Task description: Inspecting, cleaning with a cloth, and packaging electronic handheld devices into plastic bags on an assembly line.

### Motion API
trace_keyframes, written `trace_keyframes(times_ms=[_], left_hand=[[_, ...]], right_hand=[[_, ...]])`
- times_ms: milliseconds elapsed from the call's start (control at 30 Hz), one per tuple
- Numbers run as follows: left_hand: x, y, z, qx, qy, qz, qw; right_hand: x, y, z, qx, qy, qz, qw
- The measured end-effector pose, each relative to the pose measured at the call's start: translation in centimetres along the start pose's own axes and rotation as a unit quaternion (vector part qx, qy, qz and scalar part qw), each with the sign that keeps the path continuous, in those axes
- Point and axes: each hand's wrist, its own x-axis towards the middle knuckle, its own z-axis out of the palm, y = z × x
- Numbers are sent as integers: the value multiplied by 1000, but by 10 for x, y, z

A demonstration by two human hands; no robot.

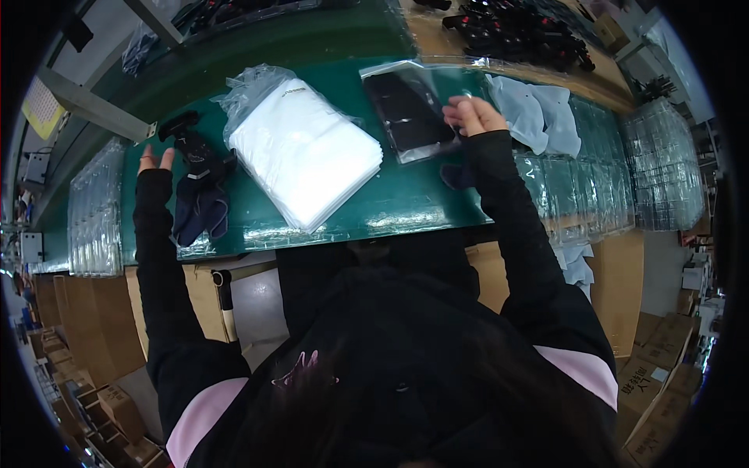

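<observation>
My left hand (156, 159) is at the left end of the green table, its visible fingers apart and holding nothing. Beside it lies a black strap-like item with a buckle (200, 160), above a dark blue folded cloth piece (201, 210). My right hand (476, 117) is raised at the right, fingers curled together; what they hold, if anything, is hidden. Just left of it a flat black item in a clear bag (406, 113) lies on the table. A thick stack of white plastic bags (304, 152) rests between my hands. A small dark piece (457, 176) lies below my right wrist.
Light grey cloth pieces (538, 113) lie right of my right hand. Clear plastic packs (573, 191) cover the table's right part, with more packs (95, 210) at the left. A heap of black parts (519, 35) sits at the far right. A metal post (97, 105) stands at left.
</observation>
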Motion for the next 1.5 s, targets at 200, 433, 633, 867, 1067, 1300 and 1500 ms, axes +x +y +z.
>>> trace_keyframes(times_ms=[200,433,633,867,1067,1300,1500], left_hand=[[-167,149,32,-532,-403,-32,744],[-250,198,76,-697,-269,-213,630],[-119,57,-33,-501,-61,-80,860],[-48,-119,-115,-226,-163,-223,934],[-24,-113,-90,-22,-127,-297,946],[-18,-98,-94,222,-78,-187,954],[-60,86,-36,259,-147,240,924]], right_hand=[[-43,-53,31,298,-177,-132,929],[-102,-67,84,274,-255,101,922],[-98,-76,43,-116,-380,-134,908],[-83,-66,-13,-357,-409,-117,831],[-31,-42,-39,-339,-307,-102,883],[16,12,-16,-413,-172,-187,875],[23,27,-6,-450,-69,-106,884]])
